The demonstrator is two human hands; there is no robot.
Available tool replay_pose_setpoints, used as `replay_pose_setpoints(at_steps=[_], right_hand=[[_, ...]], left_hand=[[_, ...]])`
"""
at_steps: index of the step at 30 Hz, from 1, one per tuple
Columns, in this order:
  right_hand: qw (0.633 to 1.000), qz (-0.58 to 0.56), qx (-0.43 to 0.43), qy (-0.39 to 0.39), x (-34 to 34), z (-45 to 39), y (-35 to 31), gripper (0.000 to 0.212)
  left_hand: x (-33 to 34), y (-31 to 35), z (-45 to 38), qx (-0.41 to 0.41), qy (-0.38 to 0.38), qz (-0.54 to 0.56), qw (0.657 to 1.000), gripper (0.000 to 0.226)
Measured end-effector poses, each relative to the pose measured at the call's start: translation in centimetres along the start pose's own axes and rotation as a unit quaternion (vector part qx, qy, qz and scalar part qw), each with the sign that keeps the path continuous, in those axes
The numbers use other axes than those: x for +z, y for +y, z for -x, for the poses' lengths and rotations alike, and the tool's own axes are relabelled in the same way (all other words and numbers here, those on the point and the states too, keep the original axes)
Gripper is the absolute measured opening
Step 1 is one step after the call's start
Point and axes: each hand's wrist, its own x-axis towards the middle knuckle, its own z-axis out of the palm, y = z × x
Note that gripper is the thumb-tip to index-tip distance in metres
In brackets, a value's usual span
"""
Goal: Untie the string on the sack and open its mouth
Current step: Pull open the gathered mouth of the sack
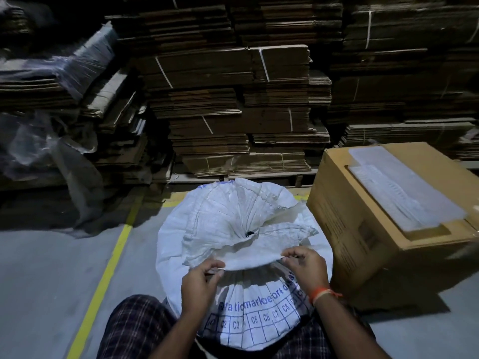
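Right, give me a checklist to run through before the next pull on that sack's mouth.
1. Left hand pinches the near edge of the sack: ok.
2. Right hand pinches the same edge further right: ok.
3. Mouth open: not ok; the fabric is gathered at a dark knot or tie in the middle.
4. String fully untied: cannot tell; only that dark spot shows.
5. Sack steady between the knees: ok; it stands upright against the checked trousers.
6. Room on the right: not ok; the cardboard box stands close beside the sack, whether touching cannot be told.
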Motion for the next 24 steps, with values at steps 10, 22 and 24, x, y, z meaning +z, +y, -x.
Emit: replay_pose_setpoints(at_steps=[10, 22, 24], right_hand=[[0.998, 0.058, 0.025, -0.012, 0.4, 0.0, 0.3, 0.015], [0.988, 0.141, 0.011, -0.068, 0.3, 0.1, 0.5, 0.022], [0.987, 0.145, 0.014, -0.067, 0.0, -0.1, 0.8, 0.030]], left_hand=[[-7.2, 4.0, -0.6, 0.008, -0.094, 0.114, 0.989, 0.006], [-3.2, 0.5, -13.7, -0.185, 0.018, 0.091, 0.978, 0.019], [-2.9, -0.1, -13.9, -0.195, 0.013, 0.096, 0.976, 0.017]])
